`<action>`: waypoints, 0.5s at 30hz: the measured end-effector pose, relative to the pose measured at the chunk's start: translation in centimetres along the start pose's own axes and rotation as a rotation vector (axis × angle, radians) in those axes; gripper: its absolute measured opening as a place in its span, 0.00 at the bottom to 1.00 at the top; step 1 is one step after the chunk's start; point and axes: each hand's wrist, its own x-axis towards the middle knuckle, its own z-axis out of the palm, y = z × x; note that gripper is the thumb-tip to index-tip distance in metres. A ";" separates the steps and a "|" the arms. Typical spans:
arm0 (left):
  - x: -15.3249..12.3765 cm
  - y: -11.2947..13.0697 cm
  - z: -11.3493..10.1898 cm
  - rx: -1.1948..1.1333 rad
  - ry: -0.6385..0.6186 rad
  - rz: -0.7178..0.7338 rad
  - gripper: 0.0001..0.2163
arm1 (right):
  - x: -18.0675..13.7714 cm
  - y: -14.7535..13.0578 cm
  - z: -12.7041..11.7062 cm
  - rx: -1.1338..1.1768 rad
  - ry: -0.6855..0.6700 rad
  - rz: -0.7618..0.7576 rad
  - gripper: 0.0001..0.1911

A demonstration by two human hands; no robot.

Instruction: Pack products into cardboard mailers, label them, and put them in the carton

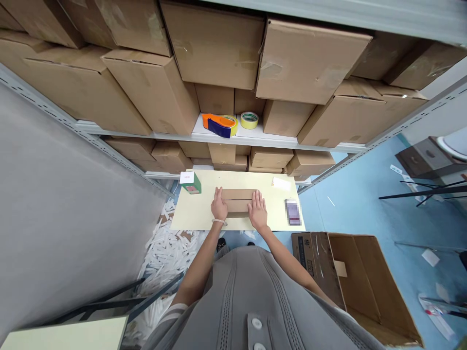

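Note:
A small brown cardboard box [239, 206] lies on the pale yellow table [193, 214], its top flaps folded together with a dark seam running across. My left hand [219, 205] presses on the box's left end, fingers stretched forward. On the right end, my right hand [257, 210] lies flat with its fingers extended. Neither hand grips anything. Left of the box stands a green and white carton [190, 182]. To the right are a white slip of paper [281, 183] and a blurred purple item [293, 212].
An orange and blue tape dispenser [220, 124] and a yellow tape roll [249, 120] sit on the shelf [266, 139] among stacked cartons [219, 46]. A large open cardboard box [375, 287] stands on the floor at right. White paper scraps [170, 255] cover the floor at left.

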 end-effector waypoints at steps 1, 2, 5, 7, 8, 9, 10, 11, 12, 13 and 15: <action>-0.2 0.4 -0.1 0.057 0.022 0.002 0.24 | 0.0 -0.1 -0.1 -0.012 -0.007 0.008 0.31; -0.5 0.9 -0.2 0.107 0.041 0.021 0.24 | 0.0 -0.2 -0.1 -0.019 -0.009 0.011 0.31; -1.7 2.1 -0.1 0.204 -0.005 0.197 0.22 | 0.0 -0.2 0.0 -0.012 0.020 0.000 0.31; -2.8 2.6 0.3 0.264 -0.100 0.333 0.22 | 0.1 -0.1 0.1 0.002 0.056 -0.014 0.31; -3.3 2.7 0.6 0.297 -0.146 0.388 0.23 | 0.1 -0.1 0.2 0.006 0.070 -0.019 0.31; -3.9 2.8 0.9 0.327 -0.181 0.424 0.23 | 0.1 0.0 0.2 0.008 0.077 -0.025 0.31; -4.3 2.7 1.2 0.352 -0.202 0.443 0.24 | 0.1 0.1 0.2 0.009 0.079 -0.030 0.31; -4.7 2.6 1.4 0.373 -0.213 0.450 0.25 | 0.0 0.1 0.3 0.008 0.076 -0.033 0.31; -4.9 2.4 1.5 0.387 -0.219 0.452 0.25 | -0.1 0.1 0.3 0.007 0.072 -0.034 0.31; -5.1 2.2 1.6 0.397 -0.221 0.455 0.25 | -0.1 0.1 0.2 0.009 0.069 -0.033 0.31; -5.1 1.9 1.6 0.407 -0.227 0.474 0.27 | -0.2 0.2 0.1 0.017 0.070 -0.028 0.31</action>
